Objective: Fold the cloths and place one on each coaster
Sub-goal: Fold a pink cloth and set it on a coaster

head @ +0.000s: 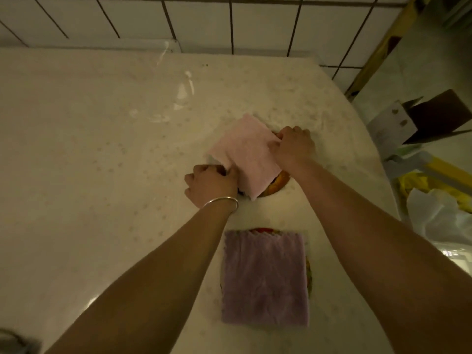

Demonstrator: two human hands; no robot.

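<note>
A folded pink cloth (249,154) lies askew over an orange-rimmed coaster (279,182). Nearer, a folded purple cloth (265,279) lies square, covering a second coaster (309,277) almost wholly.

Pale worktop (89,149) under glossy clear cover with faint speckle pattern, glare streaks near back. White tiled wall (204,19) behind, dark grout. Right side: cluttered floor (434,72), yellow frame (383,44), white plastic bag (434,215). Dim warm light.

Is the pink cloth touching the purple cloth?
Apart. The head view shows a strip of bare table between the pink cloth, held by both hands, and the purple cloth lying nearer the person.
</note>
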